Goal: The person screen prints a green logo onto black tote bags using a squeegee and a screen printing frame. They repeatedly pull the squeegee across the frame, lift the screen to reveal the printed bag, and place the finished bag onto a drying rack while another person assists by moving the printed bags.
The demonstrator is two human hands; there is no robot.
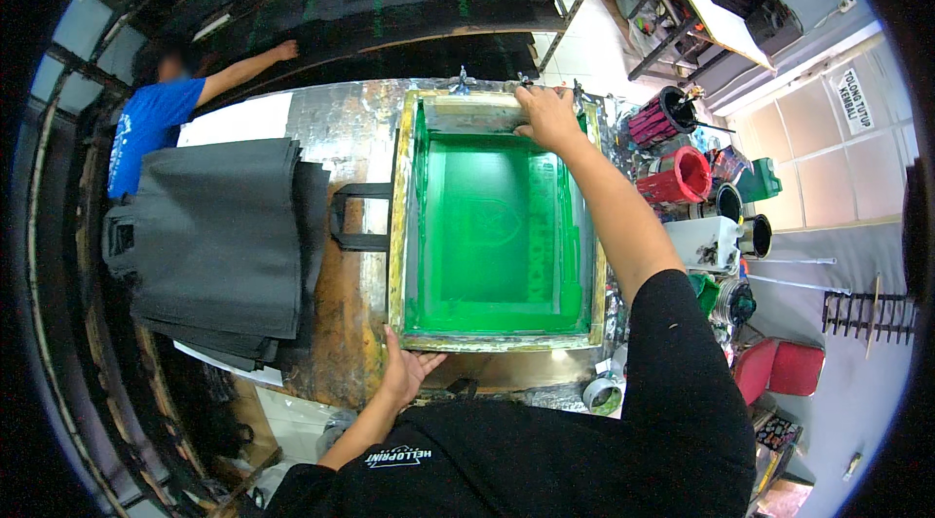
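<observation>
A wooden-rimmed printing screen (398,226) lies on the worktable before me, its mesh coated in glossy green ink. My right hand (550,116) is closed over its far bar near the right corner, fingertips across the rim and thumb inside. At the near left corner, my left hand (407,374) has its thumb against the side and its fingers along the near edge, holding the frame. A pale bar, seemingly a squeegee (474,117), rests inside the far end. One black strap handle (362,191) sticks out at the screen's left; whatever it belongs to is hidden beneath.
A stack of black fabric bags (219,236) covers the table's left part. Paint-stained tubs, including a red bucket (674,175) and a white container (703,243), crowd the right. A roll of tape (601,393) sits near the front edge. Another person in blue (146,133) reaches toward dark racks.
</observation>
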